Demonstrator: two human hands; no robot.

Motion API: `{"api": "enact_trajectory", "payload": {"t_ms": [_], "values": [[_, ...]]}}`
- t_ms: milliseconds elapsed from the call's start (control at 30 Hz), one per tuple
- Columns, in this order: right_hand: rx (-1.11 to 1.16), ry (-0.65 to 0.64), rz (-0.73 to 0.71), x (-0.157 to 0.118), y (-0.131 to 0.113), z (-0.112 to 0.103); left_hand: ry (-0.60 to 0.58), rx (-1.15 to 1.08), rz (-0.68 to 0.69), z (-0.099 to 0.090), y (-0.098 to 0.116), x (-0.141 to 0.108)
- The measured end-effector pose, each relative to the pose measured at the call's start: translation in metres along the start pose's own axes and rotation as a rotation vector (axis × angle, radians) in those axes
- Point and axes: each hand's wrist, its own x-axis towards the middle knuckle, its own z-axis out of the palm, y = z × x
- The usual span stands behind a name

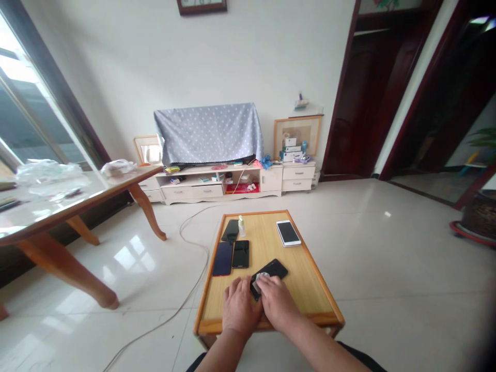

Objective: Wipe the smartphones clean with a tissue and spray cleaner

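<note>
Both your hands are down at the near end of the low wooden tray table (318, 294), and the work sits on the black-cased phone (273, 269), which lies tilted across the tray's middle, just in from the near rim. Your right hand (276, 302) is curled over the phone's near end, its fingers (265, 281) pressing on a small pale patch (258, 279), perhaps a cloth or wipe; it is too small to tell. Your left hand (240, 305) sits right beside it, fingers bent, with the fingertips at the phone's left edge. Neither hand is spread wide, but you cannot tell from this view whether either one has a firm hold.

As things lie, only this phone is under your hands. Farther up the tray, on the left, a dark phone (230, 230), a navy phone (222, 258) and a black phone (241, 253) lie flat and well clear of you. A white phone (288, 233) lies at the far right, and a small bottle (242, 226) stands at the far edge. No hand is on any of these. A pale cable (194, 258) runs across the floor to the left of the tray.
</note>
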Motion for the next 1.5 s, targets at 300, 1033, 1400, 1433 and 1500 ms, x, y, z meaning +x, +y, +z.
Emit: {"api": "enact_trajectory", "payload": {"t_ms": [300,1033,1400,1433,1500], "values": [[-0.049,0.114,0.198,0.020,0.029,-0.011,0.041,0.002,0.042,0.005,-0.003,-0.001],[-0.109,-0.004,-0.007,0.002,-0.007,0.006,0.024,-0.012,0.003,0.009,-0.010,0.001],[-0.136,0.048,0.121,0.020,0.023,0.004,0.075,-0.026,0.001,0.012,-0.012,0.001],[-0.137,0.043,0.123,0.020,0.021,0.004,0.077,-0.032,0.004,0.012,-0.012,0.002],[-0.135,0.023,0.122,0.020,0.017,0.004,0.074,-0.041,0.012,0.012,-0.013,0.002]]}}
